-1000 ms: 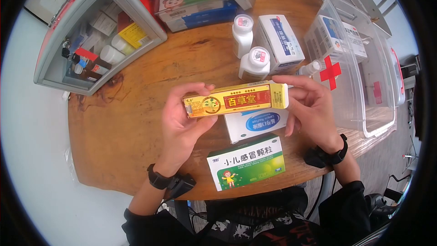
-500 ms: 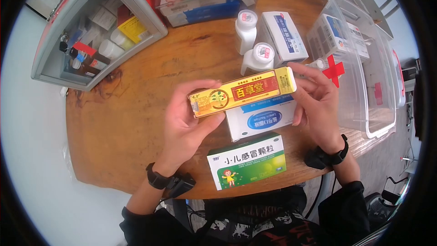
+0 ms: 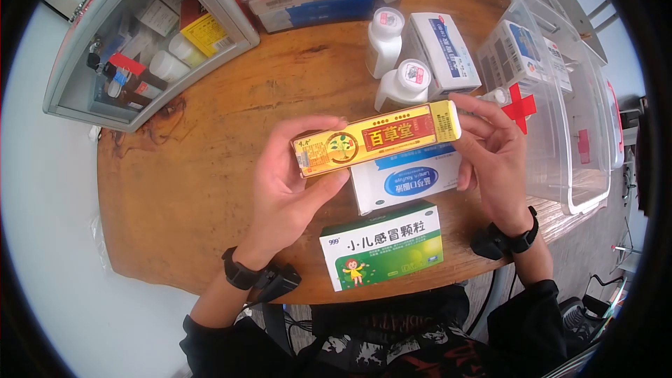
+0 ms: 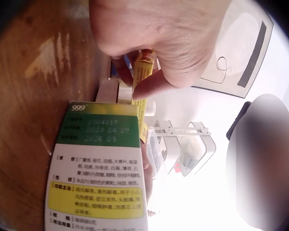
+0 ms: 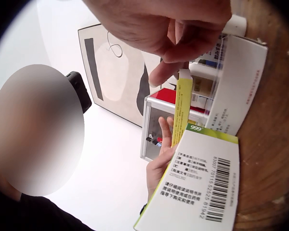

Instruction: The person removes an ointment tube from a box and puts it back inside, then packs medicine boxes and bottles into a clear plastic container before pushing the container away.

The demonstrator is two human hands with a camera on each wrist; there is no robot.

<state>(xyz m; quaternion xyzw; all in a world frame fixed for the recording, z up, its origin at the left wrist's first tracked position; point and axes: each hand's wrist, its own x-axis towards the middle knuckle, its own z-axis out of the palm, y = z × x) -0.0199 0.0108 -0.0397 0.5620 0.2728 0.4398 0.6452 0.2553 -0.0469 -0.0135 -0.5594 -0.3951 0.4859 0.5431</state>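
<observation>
Box (image 3: 378, 138), slim yel. cardbd, btwn hands (image 3: 283, 185)

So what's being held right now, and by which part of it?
The long yellow box, by both ends: the left hand grips one between thumb and fingers, the right hand holds the other.

Near the near edge of the wooden surface (image 3: 189, 196), a green-and-white cardboard box (image 3: 381, 246) printed with a cartoon child is placed, with a white cardboard box bearing a blue oval (image 3: 411, 182) just beyond. Farther back, two white plastic bottles (image 3: 385, 45) (image 3: 404, 89) are stood beside a blue-and-white carton (image 3: 442, 54). Toward the right edge, a clear plastic bin marked with a red cross (image 3: 549, 150) is seen; toward the left, a grey-framed red cabinet (image 3: 231, 17) is filled with medicines.
</observation>
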